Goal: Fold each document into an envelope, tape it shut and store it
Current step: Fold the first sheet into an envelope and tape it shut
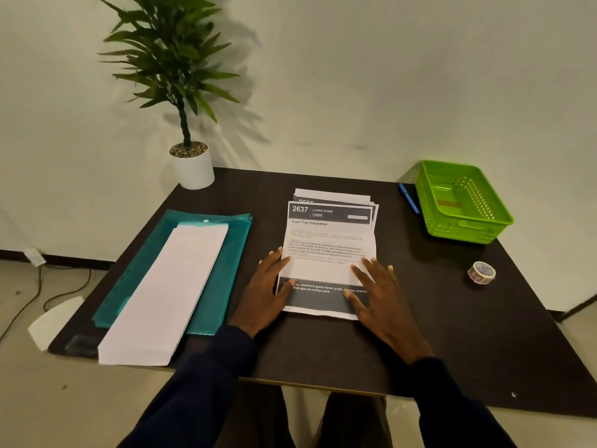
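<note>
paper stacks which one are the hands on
The printed stack in the middle, headed 2637; the blank white stack lies untouched on the teal folder.

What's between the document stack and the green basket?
Head view: a blue pen lies beside the green basket's left wall; the table from there to the document stack is bare.

docs (329,240) mid table (452,318), envelopes (168,292) on folder (226,253) left, basket (462,202) far right, tape (481,271) nearer
</note>
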